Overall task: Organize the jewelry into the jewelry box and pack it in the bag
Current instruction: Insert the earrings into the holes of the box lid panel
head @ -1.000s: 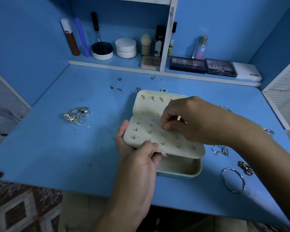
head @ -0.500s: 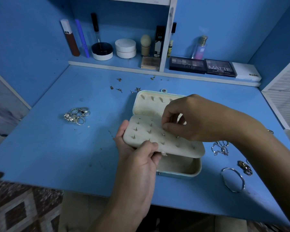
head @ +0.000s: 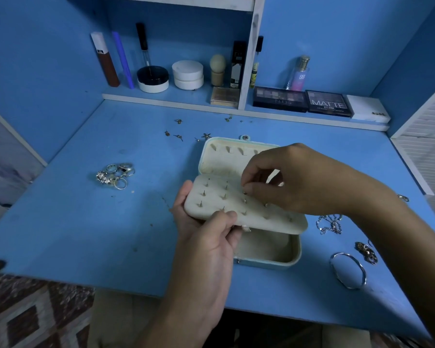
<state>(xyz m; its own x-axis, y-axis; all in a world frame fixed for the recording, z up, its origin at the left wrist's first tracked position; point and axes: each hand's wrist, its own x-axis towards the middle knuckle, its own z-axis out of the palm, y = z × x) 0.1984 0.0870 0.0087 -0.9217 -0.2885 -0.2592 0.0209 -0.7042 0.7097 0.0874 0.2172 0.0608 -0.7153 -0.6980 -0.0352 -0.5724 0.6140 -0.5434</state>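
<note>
Head view: left hand [head: 206, 244] grips padded cream earring panel [head: 246, 212]; right hand [head: 294, 179] pinches a stud.

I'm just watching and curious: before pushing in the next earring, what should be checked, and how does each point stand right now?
1. Earring panel steadied by left hand: ok.
2. Right hand pinching at a stud post: ok; what it holds, cannot tell.
3. Jewelry box open beneath the panel: ok.
4. Free holes left on the panel: cannot tell.
5. Loose earrings behind the box packed: not ok.
6. Rings packed: not ok.
</note>
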